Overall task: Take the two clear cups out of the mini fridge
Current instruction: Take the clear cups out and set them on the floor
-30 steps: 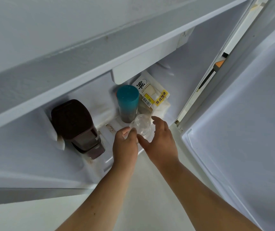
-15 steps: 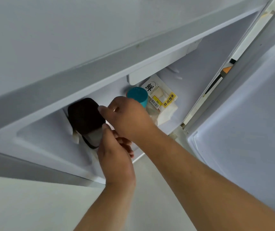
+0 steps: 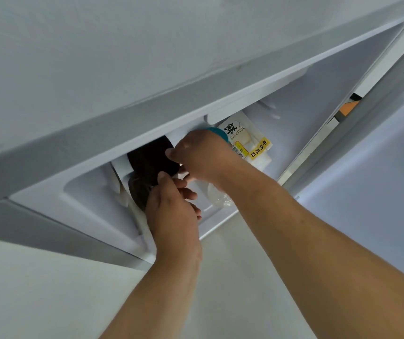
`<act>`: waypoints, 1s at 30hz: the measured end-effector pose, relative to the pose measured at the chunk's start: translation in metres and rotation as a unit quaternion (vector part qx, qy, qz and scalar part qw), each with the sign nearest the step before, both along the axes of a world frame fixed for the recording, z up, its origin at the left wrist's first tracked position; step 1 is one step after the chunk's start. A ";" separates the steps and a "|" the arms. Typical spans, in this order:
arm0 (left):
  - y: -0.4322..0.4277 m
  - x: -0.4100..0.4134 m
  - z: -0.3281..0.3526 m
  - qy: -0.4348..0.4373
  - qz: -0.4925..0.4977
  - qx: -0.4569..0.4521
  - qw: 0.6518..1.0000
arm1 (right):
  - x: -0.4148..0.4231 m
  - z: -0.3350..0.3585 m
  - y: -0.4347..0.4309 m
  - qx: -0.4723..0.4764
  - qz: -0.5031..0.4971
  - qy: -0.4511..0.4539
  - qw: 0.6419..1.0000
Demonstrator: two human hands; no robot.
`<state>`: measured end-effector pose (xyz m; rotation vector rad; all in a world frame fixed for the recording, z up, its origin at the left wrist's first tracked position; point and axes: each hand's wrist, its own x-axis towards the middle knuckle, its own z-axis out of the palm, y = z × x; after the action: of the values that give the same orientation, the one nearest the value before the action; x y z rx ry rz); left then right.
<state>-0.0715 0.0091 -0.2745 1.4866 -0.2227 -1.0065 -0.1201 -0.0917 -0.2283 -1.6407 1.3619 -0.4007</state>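
Note:
One clear cup [image 3: 218, 197] rests on the floor of the mini fridge [image 3: 91, 192], half hidden under my right forearm and free of both hands. No second clear cup shows. My right hand [image 3: 202, 156] reaches in to the left and pinches the right edge of a dark brown lidded container [image 3: 150, 159] between fingertips and thumb. My left hand [image 3: 172, 211] is just below it, thumb against the container's lower part, fingers curled. Whether it holds anything is hidden.
A teal cup [image 3: 216, 132] stands behind my right hand, mostly covered. A white and yellow food packet [image 3: 247, 140] leans at the back. The grey top edge of the fridge [image 3: 147, 113] overhangs the opening. The open door [image 3: 379, 179] is on the right.
Both hands left the clear cup and moved left to the dark container. My head has dropped and moved closer, so the fridge's top edge hides more of the inside.

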 end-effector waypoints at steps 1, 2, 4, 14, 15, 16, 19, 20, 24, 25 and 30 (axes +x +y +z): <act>-0.003 -0.003 0.001 0.004 -0.015 -0.003 1.000 | -0.007 0.001 -0.003 -0.002 -0.011 -0.003 1.000; -0.007 -0.007 0.001 0.012 -0.030 -0.004 0.999 | -0.013 0.002 -0.007 -0.004 -0.020 -0.001 1.000; -0.016 -0.015 0.000 0.030 -0.056 0.003 0.998 | -0.025 0.001 -0.014 -0.002 -0.038 0.012 0.999; -0.025 -0.024 -0.045 0.104 -0.086 0.093 0.987 | -0.020 -0.047 -0.027 -0.025 -0.001 0.183 0.983; -0.024 -0.023 -0.050 0.102 -0.085 0.101 0.986 | -0.017 -0.051 -0.026 -0.033 -0.001 0.194 0.981; -0.024 -0.022 -0.054 0.102 -0.085 0.107 0.985 | -0.015 -0.055 -0.024 -0.041 -0.002 0.204 0.978; -0.025 -0.020 -0.065 0.100 -0.097 0.118 0.983 | -0.010 -0.063 -0.019 -0.051 0.000 0.213 0.976; -0.025 -0.020 -0.068 0.098 -0.102 0.120 0.983 | -0.009 -0.064 -0.017 -0.053 0.004 0.220 0.974; -0.019 -0.014 -0.077 0.093 -0.122 0.116 0.981 | -0.009 -0.066 -0.010 -0.083 0.025 0.265 0.960; -0.016 -0.011 -0.079 0.071 -0.129 0.118 0.982 | -0.008 -0.065 -0.009 -0.079 0.035 0.290 0.953; 0.009 0.006 -0.092 -0.115 -0.105 0.093 0.984 | -0.010 -0.070 0.005 -0.143 0.020 0.286 0.947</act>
<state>-0.0656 0.0177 -0.3667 1.7789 -0.4689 -1.0434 -0.1305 -0.0865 -0.2980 -2.1290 1.7487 -0.0959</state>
